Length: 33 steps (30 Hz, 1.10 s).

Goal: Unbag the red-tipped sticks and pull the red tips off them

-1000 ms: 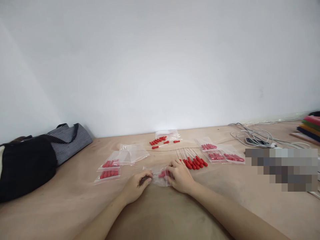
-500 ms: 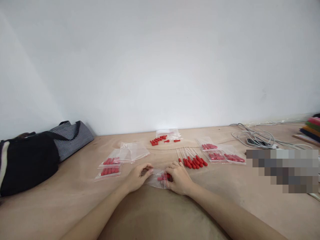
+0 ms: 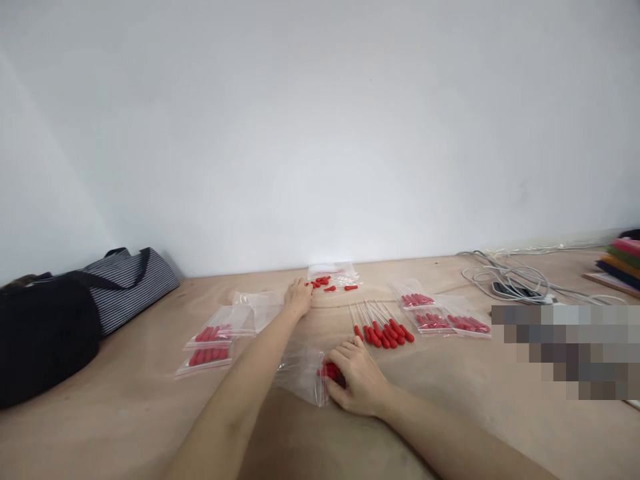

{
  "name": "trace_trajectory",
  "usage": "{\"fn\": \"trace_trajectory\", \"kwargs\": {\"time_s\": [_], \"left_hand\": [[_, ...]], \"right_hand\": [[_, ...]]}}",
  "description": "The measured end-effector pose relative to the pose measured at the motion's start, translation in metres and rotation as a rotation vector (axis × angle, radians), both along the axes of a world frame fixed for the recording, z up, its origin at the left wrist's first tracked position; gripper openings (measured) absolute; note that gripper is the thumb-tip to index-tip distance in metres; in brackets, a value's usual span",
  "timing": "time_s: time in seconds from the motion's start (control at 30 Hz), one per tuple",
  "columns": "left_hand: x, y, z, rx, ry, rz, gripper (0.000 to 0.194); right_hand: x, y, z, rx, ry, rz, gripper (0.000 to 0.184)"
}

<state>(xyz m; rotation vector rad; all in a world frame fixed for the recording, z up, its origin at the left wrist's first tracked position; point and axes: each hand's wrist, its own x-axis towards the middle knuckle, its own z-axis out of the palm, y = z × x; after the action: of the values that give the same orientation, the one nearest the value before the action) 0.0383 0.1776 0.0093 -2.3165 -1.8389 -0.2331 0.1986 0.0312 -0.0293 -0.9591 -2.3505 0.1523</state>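
Note:
My left hand (image 3: 299, 297) reaches to the back of the table, against the small pile of red dropper bulbs (image 3: 323, 281); its fingertips are hidden. Nearer to me, my right hand (image 3: 356, 377) is closed around several red bulbs (image 3: 330, 371) at the zip end of a clear zip bag (image 3: 300, 377). The bag lies flat, its other end pointing left. Just beyond the right hand, droppers (image 3: 385, 333) with red bulbs and thin clear stems lie fanned out, stems pointing away.
Filled zip bags (image 3: 210, 356) lie on the left beside clear bags (image 3: 255, 310). More filled bags (image 3: 434, 323) lie on the right. Thin clear tubes (image 3: 347, 279) rest by the wall. A striped black bag (image 3: 135, 287), coiled cables (image 3: 505, 277) and coloured stacked items (image 3: 620, 263) flank the table.
My left hand has left the zip bag and moved forward to the red bulbs at the back. My right hand stays at the bag with the red bulbs.

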Motion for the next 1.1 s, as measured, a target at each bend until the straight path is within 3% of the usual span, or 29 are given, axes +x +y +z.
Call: {"fn": "trace_trajectory", "kwargs": {"time_s": [0.17, 0.47, 0.7, 0.8, 0.93, 1.07, 1.1], "left_hand": [[0.006, -0.006, 0.002, -0.098, -0.003, 0.011, 0.029], [0.038, -0.056, -0.004, -0.409, -0.239, 0.050, 0.027], [0.072, -0.052, -0.008, -0.674, -0.429, 0.026, 0.028], [0.077, -0.053, -0.006, -0.686, -0.483, -0.017, 0.026], [0.053, -0.074, 0.008, -0.499, -0.538, -0.099, 0.022], [0.001, -0.120, 0.015, -0.312, -0.545, -0.214, 0.025], [-0.012, -0.131, 0.012, -0.267, -0.513, -0.307, 0.027]], "right_hand": [[0.001, -0.002, 0.000, -0.019, 0.011, -0.006, 0.019], [0.002, -0.006, 0.006, -0.025, -0.082, -0.042, 0.011], [0.003, -0.006, 0.005, -0.022, -0.066, -0.053, 0.011], [0.004, -0.007, 0.004, -0.029, -0.058, -0.060, 0.010], [0.006, -0.008, 0.005, -0.053, -0.036, -0.066, 0.008], [0.007, -0.010, 0.007, -0.124, 0.050, -0.059, 0.010], [0.007, -0.010, 0.007, -0.144, 0.084, -0.059, 0.011]]}}
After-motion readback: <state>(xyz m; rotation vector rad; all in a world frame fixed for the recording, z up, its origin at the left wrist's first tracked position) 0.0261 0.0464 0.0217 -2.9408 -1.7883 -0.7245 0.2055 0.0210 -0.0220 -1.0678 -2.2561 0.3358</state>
